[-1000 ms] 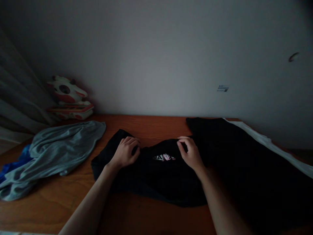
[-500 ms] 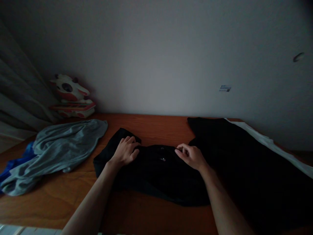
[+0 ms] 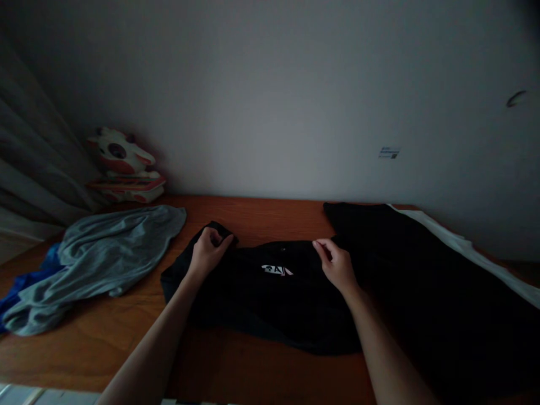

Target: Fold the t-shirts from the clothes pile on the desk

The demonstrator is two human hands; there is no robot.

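A black T-shirt (image 3: 270, 309) lies bunched on the wooden table in front of me, a white lettered print showing near its upper middle. At its upper left, my left hand (image 3: 207, 250) pinches the cloth between thumb and fingers. My right hand (image 3: 336, 261) has the upper right edge in a pinch between thumb and forefinger. Between the two hands the top edge runs fairly straight. The dark cloth makes its folds hard to make out.
To the left, a grey garment (image 3: 122, 247) lies over a blue one (image 3: 29, 281). A large black garment (image 3: 430, 292) with white cloth (image 3: 447, 233) along its edge covers the right side of the wooden table (image 3: 270, 216). A cow-shaped toy keyboard (image 3: 126, 169) stands by the wall.
My hands have moved apart, the left one leftward and the right one slightly rightward and up. The shirt's top edge is stretched wider, and more of the white print shows.
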